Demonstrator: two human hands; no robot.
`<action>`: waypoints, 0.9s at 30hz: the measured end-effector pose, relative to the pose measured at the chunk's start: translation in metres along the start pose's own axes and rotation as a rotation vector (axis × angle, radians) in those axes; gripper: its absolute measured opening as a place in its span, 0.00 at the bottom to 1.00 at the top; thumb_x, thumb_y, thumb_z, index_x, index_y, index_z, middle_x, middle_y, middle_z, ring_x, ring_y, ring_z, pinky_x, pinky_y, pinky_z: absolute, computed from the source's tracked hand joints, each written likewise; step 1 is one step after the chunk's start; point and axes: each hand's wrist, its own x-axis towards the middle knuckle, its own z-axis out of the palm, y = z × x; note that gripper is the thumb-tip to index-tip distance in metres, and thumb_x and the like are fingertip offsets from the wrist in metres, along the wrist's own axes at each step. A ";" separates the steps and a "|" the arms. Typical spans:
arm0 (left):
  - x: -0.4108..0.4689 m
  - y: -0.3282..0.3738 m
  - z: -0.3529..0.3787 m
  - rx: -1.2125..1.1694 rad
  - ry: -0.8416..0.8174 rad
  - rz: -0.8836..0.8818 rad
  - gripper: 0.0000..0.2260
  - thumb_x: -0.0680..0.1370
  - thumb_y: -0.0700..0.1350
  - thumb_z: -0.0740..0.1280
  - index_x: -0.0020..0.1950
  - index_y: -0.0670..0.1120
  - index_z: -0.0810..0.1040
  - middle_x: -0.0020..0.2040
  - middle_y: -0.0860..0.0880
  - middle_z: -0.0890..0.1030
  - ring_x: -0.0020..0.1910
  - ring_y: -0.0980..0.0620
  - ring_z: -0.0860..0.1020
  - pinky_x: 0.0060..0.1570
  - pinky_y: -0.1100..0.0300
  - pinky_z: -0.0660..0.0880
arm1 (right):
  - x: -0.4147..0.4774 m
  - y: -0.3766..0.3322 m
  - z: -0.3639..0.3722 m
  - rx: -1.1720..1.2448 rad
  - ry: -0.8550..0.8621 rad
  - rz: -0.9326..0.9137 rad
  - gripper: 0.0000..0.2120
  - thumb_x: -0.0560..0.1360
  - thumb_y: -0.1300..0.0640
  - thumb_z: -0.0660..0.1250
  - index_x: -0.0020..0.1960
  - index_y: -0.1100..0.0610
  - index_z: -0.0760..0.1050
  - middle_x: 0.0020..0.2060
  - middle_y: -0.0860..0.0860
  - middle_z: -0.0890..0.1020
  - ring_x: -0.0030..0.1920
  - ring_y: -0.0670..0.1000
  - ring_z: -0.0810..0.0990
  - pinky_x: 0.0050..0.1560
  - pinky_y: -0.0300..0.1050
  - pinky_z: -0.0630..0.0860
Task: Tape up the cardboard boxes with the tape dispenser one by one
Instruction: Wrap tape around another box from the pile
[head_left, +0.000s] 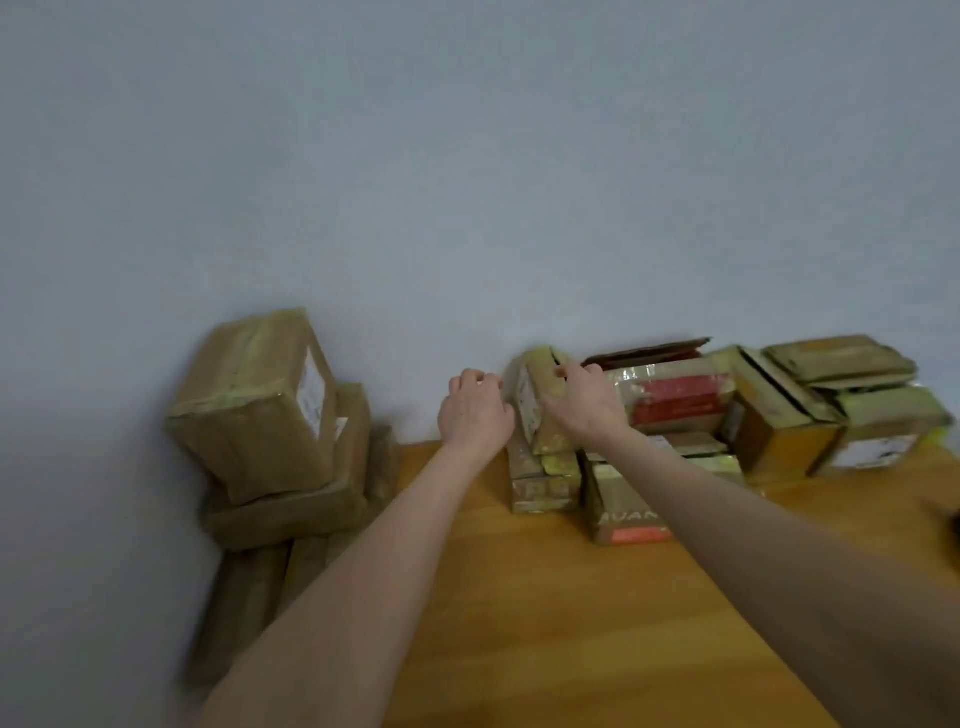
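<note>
Cardboard box (537, 415) in the grip of right-hand fingers (565, 372); left-hand fingers (480, 378) loose and empty just beside.

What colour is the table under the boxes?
The table is orange-brown wood, best seen in the head view.

Two arms in view, both bare from wrist to frame edge: left forearm (363, 561), right forearm (753, 530). Left hand (475, 410) and right hand (587, 402) bare as well. Finer detail lost to blur
</note>
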 end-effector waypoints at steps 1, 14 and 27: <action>0.000 0.013 0.009 -0.006 -0.016 0.004 0.16 0.80 0.47 0.60 0.68 0.47 0.72 0.67 0.46 0.70 0.67 0.46 0.67 0.60 0.52 0.70 | 0.002 0.014 -0.005 0.006 -0.010 0.011 0.26 0.78 0.48 0.63 0.73 0.55 0.65 0.69 0.59 0.68 0.68 0.61 0.68 0.66 0.55 0.70; 0.013 0.135 0.122 -0.127 0.104 -0.330 0.17 0.80 0.47 0.62 0.69 0.47 0.68 0.69 0.46 0.68 0.65 0.49 0.70 0.57 0.55 0.75 | 0.070 0.161 -0.021 0.212 -0.244 -0.067 0.25 0.76 0.53 0.68 0.69 0.58 0.67 0.68 0.54 0.72 0.63 0.55 0.75 0.57 0.49 0.73; 0.058 0.103 0.135 -0.425 0.133 -0.684 0.24 0.83 0.51 0.55 0.77 0.43 0.59 0.75 0.44 0.64 0.72 0.44 0.64 0.68 0.51 0.64 | 0.106 0.146 0.012 0.661 -0.553 0.034 0.31 0.80 0.50 0.64 0.77 0.57 0.57 0.70 0.55 0.71 0.62 0.56 0.76 0.62 0.55 0.76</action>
